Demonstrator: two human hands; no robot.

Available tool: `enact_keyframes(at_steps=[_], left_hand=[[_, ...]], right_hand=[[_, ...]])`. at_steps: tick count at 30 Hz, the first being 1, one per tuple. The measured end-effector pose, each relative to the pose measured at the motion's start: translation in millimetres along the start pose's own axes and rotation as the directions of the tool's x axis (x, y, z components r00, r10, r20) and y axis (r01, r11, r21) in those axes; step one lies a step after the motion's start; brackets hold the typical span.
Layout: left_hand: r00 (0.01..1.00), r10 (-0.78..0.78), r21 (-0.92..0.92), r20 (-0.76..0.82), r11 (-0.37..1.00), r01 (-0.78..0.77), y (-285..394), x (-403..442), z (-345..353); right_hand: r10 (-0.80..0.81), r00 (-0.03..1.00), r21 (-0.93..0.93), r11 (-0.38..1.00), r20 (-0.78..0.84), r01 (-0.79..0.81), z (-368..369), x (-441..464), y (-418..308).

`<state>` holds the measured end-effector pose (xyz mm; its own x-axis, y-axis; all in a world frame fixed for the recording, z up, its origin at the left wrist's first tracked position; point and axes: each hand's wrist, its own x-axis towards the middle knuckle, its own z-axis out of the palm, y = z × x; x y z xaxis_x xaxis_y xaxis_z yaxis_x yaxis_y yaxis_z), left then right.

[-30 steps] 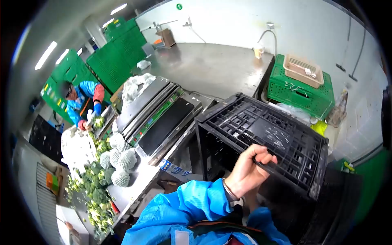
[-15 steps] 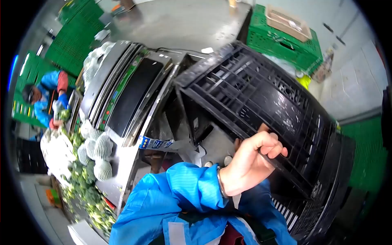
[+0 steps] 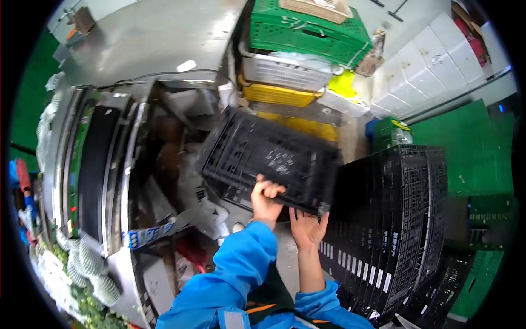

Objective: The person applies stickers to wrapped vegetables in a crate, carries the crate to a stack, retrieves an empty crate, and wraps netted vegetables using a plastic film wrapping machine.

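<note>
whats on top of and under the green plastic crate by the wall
A beige plastic tray, cut off by the frame, sits on the green plastic crate. Below are a grey slotted crate and a yellow plastic crate. The green crate's inside is hidden.

A broad, grey metal table [image 3: 164, 41] fills the upper left, its smooth top catching pale patches of glare. Below it on the left, a steel-edged desk [image 3: 123, 274] runs along that side of the room. At the upper right stands a whitish wall [image 3: 433, 57] with visible seams dividing its surface into blocks, and a dark strip runs along its foot. Grey floor [image 3: 286, 266] shows at the lower centre. Large green surfaces [image 3: 463, 145] stand at the right, and a small blue light [image 3: 501, 108] glows near the right edge. The outer corners fall into black.
</note>
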<state>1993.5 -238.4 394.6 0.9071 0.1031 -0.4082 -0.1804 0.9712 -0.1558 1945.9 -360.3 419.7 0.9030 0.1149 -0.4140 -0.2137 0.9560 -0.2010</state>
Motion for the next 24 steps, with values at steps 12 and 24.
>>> enact_keyframes(at_steps=[12,24], left_hand=[[0.962,-0.043,0.255,-0.269,0.960,0.114,122,-45,-229],[0.574,0.310,0.488,-0.758,0.853,0.184,131,-37,-199]], right_hand=[[-0.006,0.838,-0.055,0.998,-0.546,-0.029,-235,26,-6],[0.220,0.707,0.229,0.970,-0.672,-0.084,-269,14,-25]])
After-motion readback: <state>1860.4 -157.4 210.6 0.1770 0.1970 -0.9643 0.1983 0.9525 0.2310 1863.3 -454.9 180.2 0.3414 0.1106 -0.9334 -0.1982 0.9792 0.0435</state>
